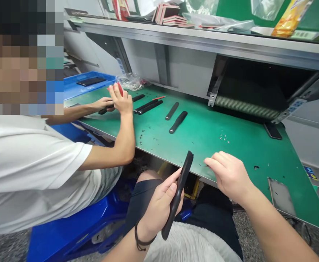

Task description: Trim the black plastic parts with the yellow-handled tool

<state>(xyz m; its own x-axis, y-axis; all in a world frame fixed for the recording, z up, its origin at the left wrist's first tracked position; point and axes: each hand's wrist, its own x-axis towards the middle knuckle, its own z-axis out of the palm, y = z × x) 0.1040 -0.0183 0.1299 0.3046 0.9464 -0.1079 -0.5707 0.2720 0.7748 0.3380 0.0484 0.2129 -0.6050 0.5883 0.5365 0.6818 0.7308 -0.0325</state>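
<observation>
My left hand (159,203) is wrapped round a long black handle-shaped part (179,193), held upright over my lap just before the table's front edge. My right hand (228,174) hovers at the edge of the green table (230,127), fingers curled and pointing left toward small dark bits (205,164) on the mat; whether it holds anything I cannot make out. Several more black handles (178,122) lie on the mat farther back.
A person in a white shirt (25,171) sits at my left on a blue stool, both hands (121,100) working a black handle with a red tool. A blue tray (77,85), a plastic bag (130,80), a dark phone (273,130) and a metal shelf (203,38) surround the table.
</observation>
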